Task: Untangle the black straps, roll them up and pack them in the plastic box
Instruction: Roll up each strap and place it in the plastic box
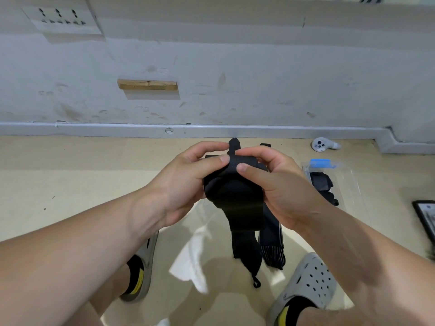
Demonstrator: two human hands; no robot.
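Both hands hold a partly rolled black strap point(235, 194) in mid-air above the floor. My left hand point(188, 182) grips the roll from the left, thumb on top. My right hand point(277, 184) grips it from the right, its thumb pressing the roll's upper edge. The strap's loose tail hangs down between my feet, ending in a small loop point(256, 282). A second striped black strap point(271, 241) hangs beside it. The clear plastic box point(348, 184) with a blue clasp lies on the floor to the right, with a rolled black strap point(321, 181) inside.
A white controller point(321, 144) lies by the baseboard at back right. A dark framed object point(426, 220) sits at the right edge. My feet in grey clogs point(310, 285) stand below. White plastic wrapping point(193, 262) lies on the beige floor between them.
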